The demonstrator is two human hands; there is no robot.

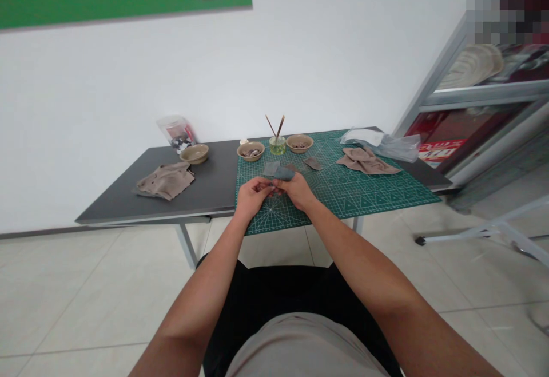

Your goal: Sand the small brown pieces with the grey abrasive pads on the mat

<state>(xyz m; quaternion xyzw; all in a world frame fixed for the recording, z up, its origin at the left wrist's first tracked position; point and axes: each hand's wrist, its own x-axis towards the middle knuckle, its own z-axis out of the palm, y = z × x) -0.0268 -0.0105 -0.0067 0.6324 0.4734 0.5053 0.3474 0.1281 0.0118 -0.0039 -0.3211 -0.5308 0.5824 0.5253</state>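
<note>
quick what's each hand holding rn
left hand: fingers pinched shut, on something too small to tell
right hand: closed on a grey sheet

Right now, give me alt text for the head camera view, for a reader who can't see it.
A person's left hand and right hand meet over a green cutting mat on a dark grey table, the right holding a small grey sheet. Behind them stand three tan bowls and a glass jar of sticks; crumpled beige cloths lie to either side.
</note>
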